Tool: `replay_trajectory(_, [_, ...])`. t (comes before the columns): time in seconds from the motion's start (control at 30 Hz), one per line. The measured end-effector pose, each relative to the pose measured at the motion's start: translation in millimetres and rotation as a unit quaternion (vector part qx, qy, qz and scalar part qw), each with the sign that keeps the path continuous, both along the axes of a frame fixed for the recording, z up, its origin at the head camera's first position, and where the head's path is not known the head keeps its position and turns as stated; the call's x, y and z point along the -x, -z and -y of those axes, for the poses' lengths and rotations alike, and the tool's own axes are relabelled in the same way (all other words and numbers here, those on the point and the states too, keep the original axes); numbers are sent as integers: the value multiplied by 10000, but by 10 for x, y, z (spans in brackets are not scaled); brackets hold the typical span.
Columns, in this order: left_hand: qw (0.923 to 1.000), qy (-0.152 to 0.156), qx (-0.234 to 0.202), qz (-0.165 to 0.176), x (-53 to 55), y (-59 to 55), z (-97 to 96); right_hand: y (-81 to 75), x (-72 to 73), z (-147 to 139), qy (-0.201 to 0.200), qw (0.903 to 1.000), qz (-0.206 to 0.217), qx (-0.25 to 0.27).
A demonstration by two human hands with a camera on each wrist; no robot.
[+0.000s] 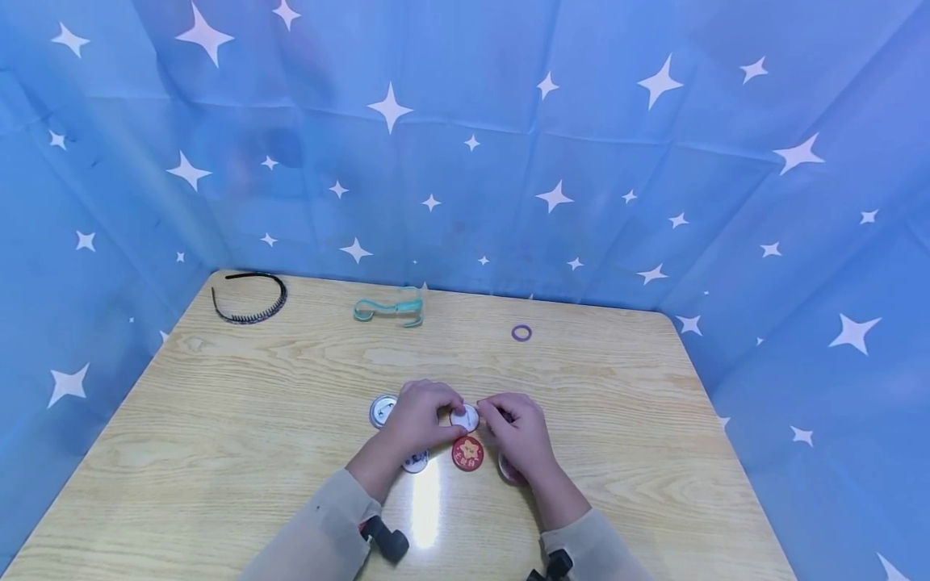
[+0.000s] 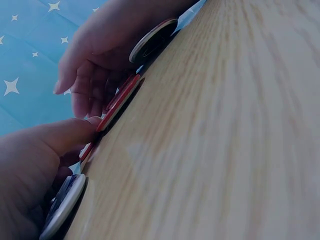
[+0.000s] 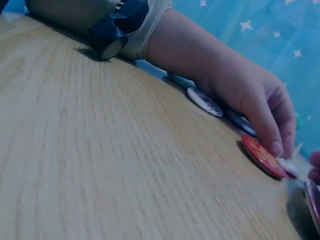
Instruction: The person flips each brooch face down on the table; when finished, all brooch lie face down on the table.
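A white round pin badge [image 1: 465,418] lies on the wooden table, and my left hand [image 1: 420,418] pinches it between thumb and index finger. Just in front of it is a red badge [image 1: 468,453] with a yellow star figure, which also shows in the right wrist view [image 3: 262,157]. My right hand [image 1: 520,429] is at the white badge's right side, fingers bent loosely, with no badge seen in its grasp. Partly under the right hand sits another badge [image 1: 511,471]. Beside the left hand are a badge with its pin side up [image 1: 382,410] and a white badge with dark print [image 1: 416,461].
Toward the table's back lie a black toothed headband [image 1: 250,318], a teal strap-like item [image 1: 392,307] and a small purple ring [image 1: 521,332]. A blue curtain with white stars [image 1: 450,161] hangs behind and beside the table [image 1: 240,420].
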State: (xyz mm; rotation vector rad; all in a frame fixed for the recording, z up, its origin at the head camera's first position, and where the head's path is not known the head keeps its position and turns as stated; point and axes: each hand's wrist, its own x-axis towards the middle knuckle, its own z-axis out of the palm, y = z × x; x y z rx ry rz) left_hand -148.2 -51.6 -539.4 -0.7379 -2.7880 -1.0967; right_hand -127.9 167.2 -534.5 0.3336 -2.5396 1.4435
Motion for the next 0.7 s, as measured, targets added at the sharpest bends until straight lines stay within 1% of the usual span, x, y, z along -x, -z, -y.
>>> replay_trajectory(0.07, [10000,30,4,-87,-7,0,0,-19,-6,-7,75,9996,263,48])
replay_trajectory(0.17, [9999,48,-48,-130,-25,-19,-1,-64,-25,-21,201,9974,688,118])
replay_trajectory(0.23, [9999,48,-61,-132,-29,-24,-2,-93,-35,-30,245,9960,844,128])
replay_trajectory(0.4, [9999,32,2,-161,-26,-19,-1,-124,-30,-71,195,9945,1013,178])
replay_trajectory(0.6, [9997,48,45,-235,-25,-6,0,-143,-27,-150,53,9894,1295,647])
replay_trajectory(0.7, [9997,67,50,-234,-23,-2,-1,-154,-29,-200,134,9862,1395,877])
